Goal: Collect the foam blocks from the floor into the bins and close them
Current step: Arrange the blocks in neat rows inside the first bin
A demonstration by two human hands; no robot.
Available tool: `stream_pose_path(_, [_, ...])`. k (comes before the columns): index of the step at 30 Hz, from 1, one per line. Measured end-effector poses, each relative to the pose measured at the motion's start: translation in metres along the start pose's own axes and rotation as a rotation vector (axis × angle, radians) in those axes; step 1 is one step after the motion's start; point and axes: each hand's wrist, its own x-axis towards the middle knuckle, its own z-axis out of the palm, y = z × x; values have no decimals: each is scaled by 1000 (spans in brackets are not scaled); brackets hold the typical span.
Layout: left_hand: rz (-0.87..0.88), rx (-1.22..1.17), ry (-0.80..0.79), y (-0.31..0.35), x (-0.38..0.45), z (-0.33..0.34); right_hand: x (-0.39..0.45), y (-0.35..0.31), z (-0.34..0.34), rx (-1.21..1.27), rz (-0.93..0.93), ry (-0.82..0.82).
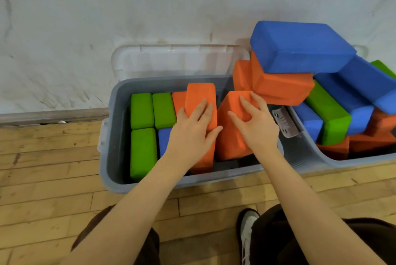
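A grey bin (111,136) stands open against the wall, its clear lid (171,58) leaning back. Inside stand three green blocks (142,110), a blue block (164,140) and orange ones. My left hand (192,131) grips an upright orange block (200,97) inside the bin. My right hand (256,125) grips a tilted orange block (230,136) beside it. A second grey bin (308,155) on the right is heaped above its rim with blue, orange and green blocks, a big blue block (300,47) on top.
A white scuffed wall (150,7) rises right behind both bins. Wooden plank floor (53,189) lies in front and to the left. A grey latch (285,123) sits between the two bins. My knees and a white shoe (246,232) are at the bottom.
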Motion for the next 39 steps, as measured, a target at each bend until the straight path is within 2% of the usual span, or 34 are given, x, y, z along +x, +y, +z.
stream_pose_path(2, [9, 60, 74, 12, -6, 4, -2, 2, 1, 9, 19, 33])
stream_pose_path(7, [15, 131, 53, 16, -10, 17, -7, 12, 5, -12, 60, -37])
stream_pose_path(11, [-5, 146, 52, 5, -16, 20, -9, 13, 11, 10, 50, -54])
stream_pose_path(15, [47, 120, 53, 0, -19, 17, -11, 12, 14, 0, 35, -72])
stream_pose_path(23, [8, 134, 166, -5, -25, 3, -10, 1, 8, 26, -53, -85])
stream_pose_path(29, [102, 128, 151, -19, -31, 17, -11, 13, 22, 70, 25, -140])
stream_pose_path(33, [132, 46, 56, -30, -41, 32, -13, 16, 33, 38, 1, -176])
stream_pose_path(36, [50, 77, -145, -40, -68, 57, -16, 20, 44, 3, -33, -222])
stream_pose_path(39, [-47, 149, -210, -50, -77, 70, -13, 27, 54, -20, -49, -260])
